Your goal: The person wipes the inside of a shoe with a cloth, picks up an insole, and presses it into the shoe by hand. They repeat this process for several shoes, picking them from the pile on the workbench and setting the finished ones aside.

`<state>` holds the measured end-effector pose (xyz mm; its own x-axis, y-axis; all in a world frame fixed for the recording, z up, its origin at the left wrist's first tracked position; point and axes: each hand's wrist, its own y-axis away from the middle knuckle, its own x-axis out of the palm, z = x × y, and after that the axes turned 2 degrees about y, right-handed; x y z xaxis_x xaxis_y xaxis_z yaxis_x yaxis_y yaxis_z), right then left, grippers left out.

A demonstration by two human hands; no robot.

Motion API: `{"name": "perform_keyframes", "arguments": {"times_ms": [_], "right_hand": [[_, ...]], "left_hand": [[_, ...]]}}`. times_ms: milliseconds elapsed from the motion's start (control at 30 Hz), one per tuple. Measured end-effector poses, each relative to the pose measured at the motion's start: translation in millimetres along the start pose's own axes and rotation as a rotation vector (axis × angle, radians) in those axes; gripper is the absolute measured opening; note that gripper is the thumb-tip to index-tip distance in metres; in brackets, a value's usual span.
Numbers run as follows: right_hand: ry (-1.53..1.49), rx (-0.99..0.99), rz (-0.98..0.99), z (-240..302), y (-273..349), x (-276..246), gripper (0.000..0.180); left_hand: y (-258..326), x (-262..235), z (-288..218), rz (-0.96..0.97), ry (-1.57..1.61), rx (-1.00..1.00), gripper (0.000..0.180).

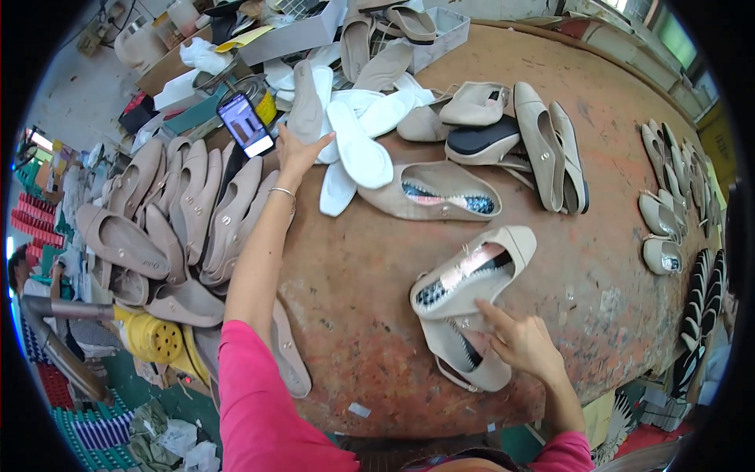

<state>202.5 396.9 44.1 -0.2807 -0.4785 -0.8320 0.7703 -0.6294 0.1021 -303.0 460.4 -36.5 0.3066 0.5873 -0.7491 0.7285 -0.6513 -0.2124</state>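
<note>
Left hand stretched far forward, fingers spread wide, palm over a beige insole at the edge of the white insole pile; touching or just short of it, not closed on anything. Right hand near the body, index finger out, resting on the lower beige shoe at the front edge of the surface; grip loose, holding nothing clearly, more pressing than grasping. A second beige shoe lies tilted on top of that one, opening up, patterned lining showing.

Progress, as a judgement: early to middle. Two shoes at the front look open and without insoles; one more open shoe lies mid-surface, beside the white insoles. Many beige shoes stacked in a heap at left, a smaller row at right, dark soles lined along the right rim. Cannot tell which of these are finished.

Surface: round, worn, reddish-brown, stained and scuffed, bits of scrap on it. Phone propped upright near the left hand, screen lit, next to a tin can. Grey cardboard boxes with more shoes at the far side.

Room: workshop, cluttered. Yellow plastic object and grey pipe lower left, rags and scraps on green floor. Another person partly seen at far left edge.
</note>
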Motion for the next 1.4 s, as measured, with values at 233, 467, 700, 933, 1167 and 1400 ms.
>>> {"name": "perform_keyframes", "arguments": {"times_ms": [233, 467, 700, 933, 1167, 1400], "right_hand": [[-0.641, -0.093, -0.081, -10.5, -123.8, -73.6, 0.027], [-0.127, 0.039, -0.133, -22.1, -428.1, -69.5, 0.064], [-0.091, 0.431, -0.290, -57.0, -540.1, 5.6, 0.093], [-0.158, 0.442, -0.346, -24.2, -500.4, 0.9, 0.071], [-0.391, 0.092, -0.420, 2.1, -404.8, -30.8, 0.057], [-0.791, -0.280, -0.677, 39.6, -234.6, -47.8, 0.044]], "left_hand": [[8.3, 35.6, -2.0, -0.155, 0.185, -0.088, 0.114], [38.5, 45.0, -15.6, -0.270, 0.376, 0.149, 0.094], [48.2, 45.3, -32.4, -0.294, 0.405, 0.338, 0.083], [48.2, 39.8, -28.5, -0.284, 0.368, 0.400, 0.081], [68.4, -6.0, -47.1, -0.341, 0.501, 0.353, 0.081], [158.5, -122.8, -146.2, -0.433, 0.439, 0.532, 0.084]]}}
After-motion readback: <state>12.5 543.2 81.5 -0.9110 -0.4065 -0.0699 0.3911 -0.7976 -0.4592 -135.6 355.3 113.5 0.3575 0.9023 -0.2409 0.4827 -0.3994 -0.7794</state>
